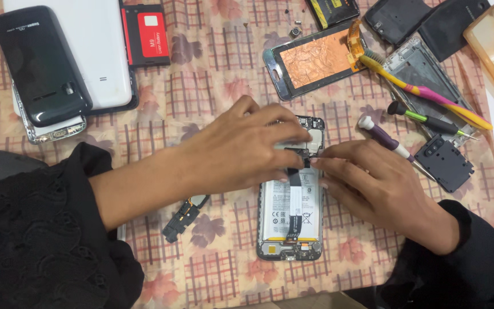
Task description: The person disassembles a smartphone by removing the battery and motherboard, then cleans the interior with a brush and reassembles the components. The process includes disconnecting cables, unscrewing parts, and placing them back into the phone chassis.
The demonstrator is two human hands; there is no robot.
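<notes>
Both hands meet over opened phone lying mid-bench: left hand fingers curled, pressing its upper end; right hand pinches at the black flex strip. Purple screwdriver just beside right hand; loose black part lies left.

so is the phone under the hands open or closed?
Open: the black-framed smartphone has no back cover, with its white battery and black flex cable exposed.

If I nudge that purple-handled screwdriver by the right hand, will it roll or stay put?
The purple-handled screwdriver has a round handle, so it would probably roll sideways. The patterned cloth under it may slow that. Its tip passes behind the right hand, which might block it. It looks thin and light.
</notes>
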